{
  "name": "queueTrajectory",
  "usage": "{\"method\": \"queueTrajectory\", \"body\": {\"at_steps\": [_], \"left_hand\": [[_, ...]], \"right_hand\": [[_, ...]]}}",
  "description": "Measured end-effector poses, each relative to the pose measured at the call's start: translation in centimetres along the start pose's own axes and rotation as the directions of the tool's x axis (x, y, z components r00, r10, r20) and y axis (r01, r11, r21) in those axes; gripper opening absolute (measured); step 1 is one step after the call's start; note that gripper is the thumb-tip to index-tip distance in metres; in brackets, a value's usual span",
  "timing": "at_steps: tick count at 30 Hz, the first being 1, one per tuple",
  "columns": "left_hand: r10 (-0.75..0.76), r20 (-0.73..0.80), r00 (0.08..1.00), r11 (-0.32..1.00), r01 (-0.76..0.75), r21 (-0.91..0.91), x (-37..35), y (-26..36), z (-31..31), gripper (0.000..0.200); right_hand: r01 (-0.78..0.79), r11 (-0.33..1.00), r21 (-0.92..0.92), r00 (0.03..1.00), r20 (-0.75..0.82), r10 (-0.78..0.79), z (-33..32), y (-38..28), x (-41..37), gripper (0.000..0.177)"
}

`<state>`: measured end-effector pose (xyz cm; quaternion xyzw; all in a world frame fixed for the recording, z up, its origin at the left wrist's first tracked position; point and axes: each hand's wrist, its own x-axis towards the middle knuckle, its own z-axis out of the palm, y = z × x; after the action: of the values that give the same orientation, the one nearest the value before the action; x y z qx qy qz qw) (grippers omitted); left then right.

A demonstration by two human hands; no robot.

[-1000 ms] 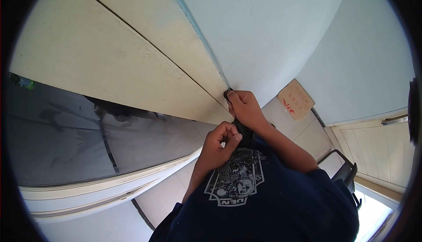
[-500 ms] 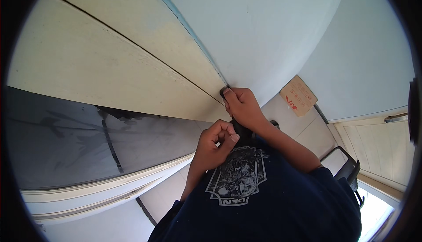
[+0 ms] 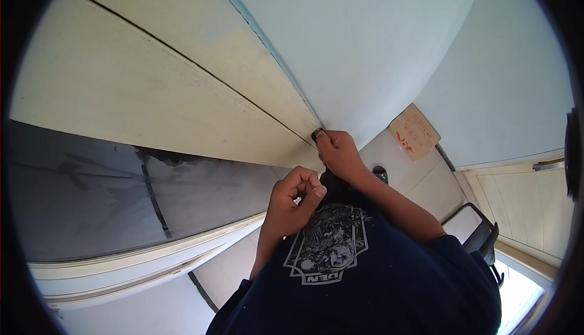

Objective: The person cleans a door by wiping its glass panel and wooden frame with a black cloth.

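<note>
Fingers of my right hand [image 3: 340,154] close on a small black object [image 3: 317,134], rounded at its end. It lies at the seam between the cream panel [image 3: 237,86] and the pale blue wall [image 3: 359,37]. Lower and to the left, my left hand [image 3: 294,198] is held in front of my chest, its fingers curled and the thumb pressed toward the index finger. Whether anything small sits in that pinch cannot be made out. The two hands are apart.
Below the cream panel is a grey, glass-like surface [image 3: 79,195] with a pale frame. A cardboard piece [image 3: 413,132] with red marks lies on the tiled floor [image 3: 420,180]. A black chair-like object [image 3: 480,234] stands at the right, near a cream door [image 3: 517,204].
My right hand and the black object have shifted slightly down and to the right along the seam. My left hand has barely moved and keeps its curled pose.
</note>
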<state>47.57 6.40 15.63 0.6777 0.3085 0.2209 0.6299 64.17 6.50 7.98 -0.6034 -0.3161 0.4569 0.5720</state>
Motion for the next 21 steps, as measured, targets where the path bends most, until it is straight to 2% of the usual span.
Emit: {"method": "queueTrajectory", "body": {"at_steps": [3,5,6,8,9,11,12,14,17,18,20,21], "left_hand": [[0.015,0.025,1.0,1.0,-0.015,0.005,0.2,-0.1,-0.3,0.011],[0.023,0.034,0.999,1.0,-0.023,0.021,0.1,-0.1,-0.1,0.011],[0.029,0.036,0.999,0.999,-0.029,0.013,0.1,0.0,-0.1,0.011],[0.043,0.039,0.998,0.999,-0.044,0.008,0.4,0.3,-0.1,0.011],[0.034,0.033,0.999,0.999,-0.034,0.0,0.3,0.4,0.0,0.011],[0.019,0.023,1.0,1.0,-0.019,-0.01,-0.1,0.2,0.1,0.011],[0.025,0.027,0.999,1.0,-0.024,-0.019,-0.1,0.1,0.1,0.011],[0.036,0.034,0.999,0.999,-0.035,-0.03,0.2,0.1,0.0,0.011],[0.034,0.021,0.999,0.999,-0.034,-0.014,0.0,0.4,0.1,0.011],[0.033,0.012,0.999,0.999,-0.033,-0.012,0.0,0.1,0.1,0.011],[0.023,0.002,1.0,1.0,-0.023,-0.014,-0.3,-0.1,0.3,0.011],[0.02,0.0,1.0,0.999,-0.02,-0.026,-0.4,-0.1,0.3,0.011]], "right_hand": [[0.028,0.999,0.023,0.999,-0.025,-0.027,0.5,-3.0,-0.2,0.043],[0.195,0.981,0.0,0.981,-0.022,-0.195,0.8,-5.4,-0.5,0.042],[0.195,0.981,0.001,0.981,-0.025,-0.195,1.0,-4.7,-0.5,0.042],[0.245,0.96,-0.135,0.962,-0.091,-0.259,1.0,-2.6,0.2,0.042],[0.248,0.959,-0.137,0.961,-0.088,-0.261,0.6,-1.7,0.5,0.042],[0.105,0.99,-0.089,0.989,-0.098,-0.114,0.2,-1.5,0.3,0.041],[0.104,0.991,-0.087,0.989,-0.099,-0.113,0.4,-2.2,0.1,0.041],[0.258,0.957,-0.136,0.962,-0.053,-0.267,0.7,-4.2,-0.1,0.045],[0.283,0.946,-0.156,0.954,-0.054,-0.294,1.1,-3.5,0.2,0.045],[0.287,0.945,-0.157,0.953,-0.052,-0.298,0.8,-2.3,0.7,0.045],[0.075,0.985,-0.153,0.995,-0.053,-0.084,0.0,-0.6,0.8,0.045],[0.072,0.986,-0.151,0.995,-0.057,-0.082,0.1,-0.8,0.7,0.045]]}}
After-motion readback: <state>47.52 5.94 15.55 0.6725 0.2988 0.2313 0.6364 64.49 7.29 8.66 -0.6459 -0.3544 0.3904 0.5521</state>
